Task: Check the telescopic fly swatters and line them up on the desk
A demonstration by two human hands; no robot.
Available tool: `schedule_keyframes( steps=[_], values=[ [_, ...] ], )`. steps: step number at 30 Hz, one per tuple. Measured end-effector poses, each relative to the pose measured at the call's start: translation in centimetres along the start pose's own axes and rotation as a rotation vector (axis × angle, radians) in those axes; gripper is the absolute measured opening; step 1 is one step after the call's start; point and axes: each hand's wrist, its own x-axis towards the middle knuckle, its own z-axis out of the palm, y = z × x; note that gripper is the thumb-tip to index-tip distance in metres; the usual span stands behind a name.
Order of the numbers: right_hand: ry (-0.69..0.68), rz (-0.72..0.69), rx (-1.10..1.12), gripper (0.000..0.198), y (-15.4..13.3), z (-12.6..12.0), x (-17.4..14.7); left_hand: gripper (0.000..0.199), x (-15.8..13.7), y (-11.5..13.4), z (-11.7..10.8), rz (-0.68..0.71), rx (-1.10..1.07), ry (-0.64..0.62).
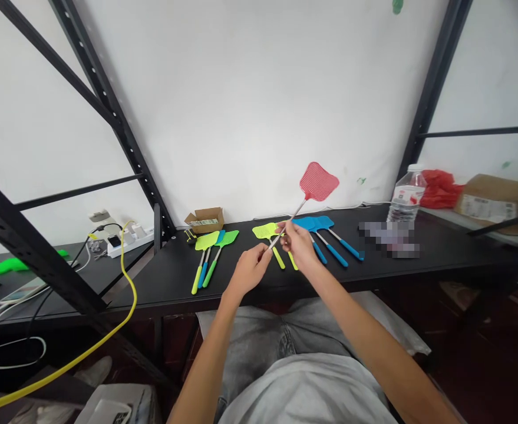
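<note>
A red fly swatter (318,181) with a thin metal rod slants up to the right above the table, its head in front of the white wall. My left hand (253,265) is closed round its lower end, hiding the handle. Higher up, my right hand (294,240) pinches the rod. Behind my hands lie yellow-green fly swatters (265,231), partly covered. Right of them several blue fly swatters (338,254) lie fanned out with handles toward me. On the left, a yellow-green swatter (207,241), a blue one (203,274) and a green one (227,238) lie overlapping.
The black tabletop (165,271) runs between dark metal shelf posts. A small open cardboard box (205,220) stands at the back. On the right are a water bottle (406,197), red plastic bag (442,188) and brown parcel (497,200). A yellow cable (128,312) hangs left, by a power strip (130,241).
</note>
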Motion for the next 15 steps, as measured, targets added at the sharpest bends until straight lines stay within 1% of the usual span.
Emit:
schedule_keyframes(
  steps=[2,4,6,9,15],
  values=[
    [-0.079,0.020,-0.058,0.043,0.9,0.9,-1.1,0.039,0.3,0.3,0.7,0.010,-0.044,0.030],
    [-0.110,0.027,-0.098,0.043,1.4,1.3,-1.8,0.042,0.5,0.4,1.2,0.016,-0.070,0.053],
    [-0.104,0.036,-0.104,0.043,1.6,1.4,-2.1,0.044,0.5,0.2,1.5,0.011,-0.061,0.066],
    [-0.082,0.048,-0.073,0.041,1.8,1.2,-2.0,0.044,0.3,-0.2,1.8,-0.011,0.024,0.065],
    [-0.029,0.055,-0.058,0.039,2.5,1.4,-1.5,0.044,-0.4,-0.6,1.5,-0.055,0.177,0.053]
  ],
)
